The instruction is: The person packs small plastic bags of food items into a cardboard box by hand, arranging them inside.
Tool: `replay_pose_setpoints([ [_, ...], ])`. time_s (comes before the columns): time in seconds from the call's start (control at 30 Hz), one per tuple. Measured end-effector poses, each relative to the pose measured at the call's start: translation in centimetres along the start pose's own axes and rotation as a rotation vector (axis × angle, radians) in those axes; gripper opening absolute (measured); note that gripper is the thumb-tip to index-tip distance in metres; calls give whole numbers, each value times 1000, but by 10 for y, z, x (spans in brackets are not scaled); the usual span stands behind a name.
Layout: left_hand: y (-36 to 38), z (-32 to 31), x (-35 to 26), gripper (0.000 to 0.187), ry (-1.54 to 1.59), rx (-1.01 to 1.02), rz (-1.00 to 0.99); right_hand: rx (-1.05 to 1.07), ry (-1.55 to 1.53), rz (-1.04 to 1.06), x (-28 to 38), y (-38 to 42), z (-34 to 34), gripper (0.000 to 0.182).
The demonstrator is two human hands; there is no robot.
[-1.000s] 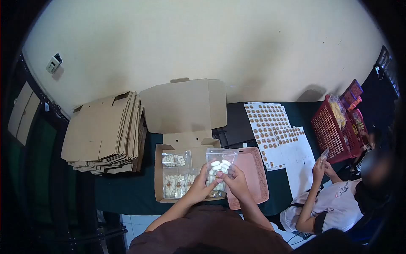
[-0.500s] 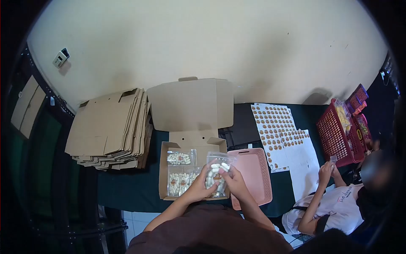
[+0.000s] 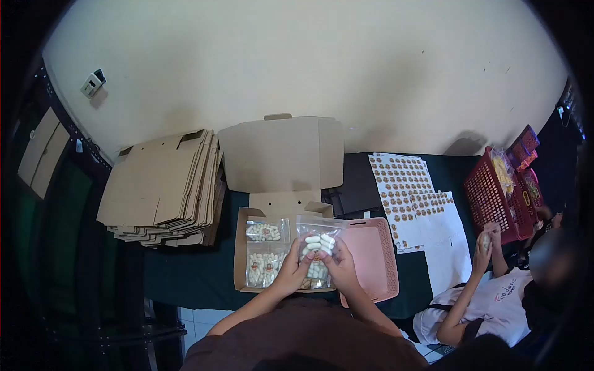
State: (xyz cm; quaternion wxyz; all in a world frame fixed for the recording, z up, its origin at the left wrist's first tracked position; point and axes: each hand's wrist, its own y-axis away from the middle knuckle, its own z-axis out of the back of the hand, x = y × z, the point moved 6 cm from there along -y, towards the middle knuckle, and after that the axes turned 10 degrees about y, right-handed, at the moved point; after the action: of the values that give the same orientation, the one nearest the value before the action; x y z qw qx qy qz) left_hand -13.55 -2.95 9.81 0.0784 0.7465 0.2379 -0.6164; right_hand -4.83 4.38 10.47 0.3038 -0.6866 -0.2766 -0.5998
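A clear zip bag (image 3: 318, 243) of white, capsule-shaped pieces is held between my two hands, above the right part of an open cardboard box (image 3: 240, 263). My left hand (image 3: 293, 269) grips the bag's left side. On its right side, my right hand (image 3: 341, 266) is closed with the thumb on the front. Inside the box, a bag of small pale pieces (image 3: 263, 231) lies at the back left, and a second such bag (image 3: 264, 266) with small stickers lies in front of it. Whatever lies under the held bag is mostly hidden.
A pink tray (image 3: 369, 260) stands right of the box, flattened cartons (image 3: 154, 179) are stacked at left. Sticker sheets (image 3: 402, 185) lie at right, near a red basket (image 3: 495, 191) of packets. A co-worker's hands (image 3: 487, 241) hold a small bag at far right.
The held bag has turned more upright and flatter towards me, its top edge rising and shifting slightly left. My right hand has moved down along its side. The co-worker's hands have risen slightly.
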Motion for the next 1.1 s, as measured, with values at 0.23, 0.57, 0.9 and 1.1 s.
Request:
replay_pose_setpoints([
  [0.23, 10, 6, -10, 38, -103, -132, 1, -17, -19, -51, 2, 8, -10, 37],
  [0.57, 27, 20, -8, 37, -23, -140, 33, 87, -43, -79, -13, 10, -29, 36],
  [0.9, 29, 47, 0, 43, 32, -149, 60, 213, 74, -69, -22, -10, -51, 47],
  [1.1, 31, 59, 11, 41, 210, -172, 153, 89, 51, -231, -24, -8, -45, 44],
])
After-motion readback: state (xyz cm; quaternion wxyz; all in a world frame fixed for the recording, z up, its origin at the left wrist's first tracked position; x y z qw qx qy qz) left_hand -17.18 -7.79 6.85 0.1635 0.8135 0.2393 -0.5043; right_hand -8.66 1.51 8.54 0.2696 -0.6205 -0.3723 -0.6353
